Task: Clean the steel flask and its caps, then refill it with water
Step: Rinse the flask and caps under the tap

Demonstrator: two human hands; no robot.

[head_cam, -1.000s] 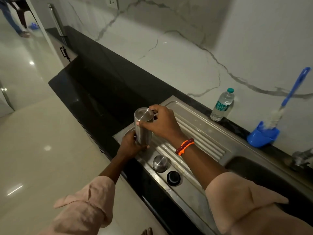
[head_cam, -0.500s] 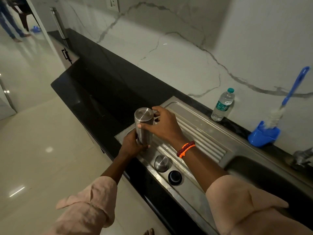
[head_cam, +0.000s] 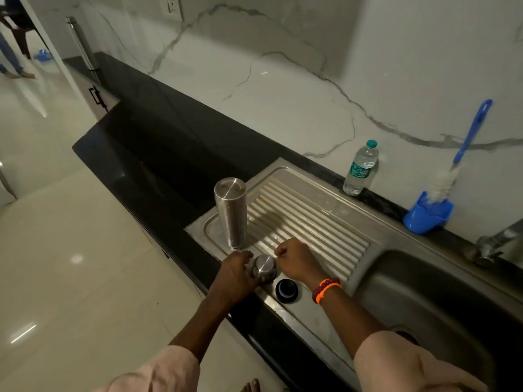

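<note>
Upright on the sink (head_cam: pixel 334 210) drainboard's left end, untouched: flask (head_cam: pixel 231 213). Just in front of it, at the drainboard's near edge: left hand (head_cam: pixel 235 274), fingers curled against steel cap (head_cam: pixel 264 267); whether gripping it, cannot tell. Right hand (head_cam: pixel 297 263) just right of that cap, fingers curled, seemingly touching it. Black cap (head_cam: pixel 286 290) on the near edge, below the right wrist. Behind the drainboard on the dark counter (head_cam: pixel 158 154): bottle (head_cam: pixel 360 168), then blue cup (head_cam: pixel 427 215) with brush (head_cam: pixel 464 154).
</note>
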